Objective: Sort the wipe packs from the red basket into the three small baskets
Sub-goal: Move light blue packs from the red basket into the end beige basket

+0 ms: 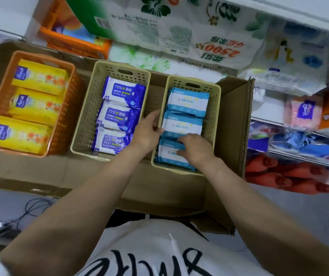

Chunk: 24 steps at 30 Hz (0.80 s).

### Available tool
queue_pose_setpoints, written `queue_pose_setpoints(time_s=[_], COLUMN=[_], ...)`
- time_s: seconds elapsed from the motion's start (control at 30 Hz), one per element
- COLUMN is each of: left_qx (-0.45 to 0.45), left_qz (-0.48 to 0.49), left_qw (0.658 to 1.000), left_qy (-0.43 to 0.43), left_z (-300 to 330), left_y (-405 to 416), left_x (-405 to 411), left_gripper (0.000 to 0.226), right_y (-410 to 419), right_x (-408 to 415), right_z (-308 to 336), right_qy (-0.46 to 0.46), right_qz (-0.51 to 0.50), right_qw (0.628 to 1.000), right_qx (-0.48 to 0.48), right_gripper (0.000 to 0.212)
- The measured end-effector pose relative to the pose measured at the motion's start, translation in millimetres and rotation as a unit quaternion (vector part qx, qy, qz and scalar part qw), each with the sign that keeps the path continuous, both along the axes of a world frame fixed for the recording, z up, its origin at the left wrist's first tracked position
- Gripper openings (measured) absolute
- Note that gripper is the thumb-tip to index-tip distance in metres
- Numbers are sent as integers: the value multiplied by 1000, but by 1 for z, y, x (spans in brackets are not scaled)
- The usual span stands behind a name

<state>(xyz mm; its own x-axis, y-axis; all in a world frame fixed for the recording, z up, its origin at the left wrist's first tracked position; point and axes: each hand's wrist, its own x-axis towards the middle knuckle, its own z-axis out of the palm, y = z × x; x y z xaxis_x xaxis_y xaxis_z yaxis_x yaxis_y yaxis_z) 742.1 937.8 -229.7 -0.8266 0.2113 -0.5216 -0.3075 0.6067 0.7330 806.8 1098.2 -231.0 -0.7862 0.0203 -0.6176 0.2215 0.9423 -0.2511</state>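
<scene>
Head view: three small perforated plastic baskets sit in a row on flattened brown cardboard (104,182), one pack type each, apparently for sorting by kind: the beige right basket (214,116) holds light-blue-and-white wipe packs (188,101), the beige middle basket (84,124) just left of it holds dark-blue alcohol wipe packs (122,90), and the orange basket (64,124) far left holds yellow packs (38,77); the red basket is not in view. The left hand (149,130) curls over the right basket's left rim, probably steadying it, while the right hand (196,149) presses bent fingers on the nearest light-blue pack, whether gripping it I cannot tell. That basket looks full wall to wall, with a raised cardboard flap (233,124) close on its right, leaving room mainly upward.
</scene>
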Motion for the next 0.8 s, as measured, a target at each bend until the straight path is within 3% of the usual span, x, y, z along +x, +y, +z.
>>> queue_pose_setpoints(time_s=[0.13, 0.47, 0.8], left_qx=[31, 62, 63], left_qz=[20, 51, 134], left_qw=[999, 995, 985], left_qy=[-27, -54, -90], left_z=[-6, -8, 30], left_y=[-4, -2, -7], left_x=[-1, -2, -1], left_gripper=[64, 63, 62], right_y=[-3, -5, 22], right_x=[15, 21, -9], right_z=[-15, -28, 18], right_qy=[91, 143, 66], right_qz=[-16, -7, -38], right_qw=[996, 988, 997], right_qx=[17, 65, -22], right_gripper=[45, 46, 41])
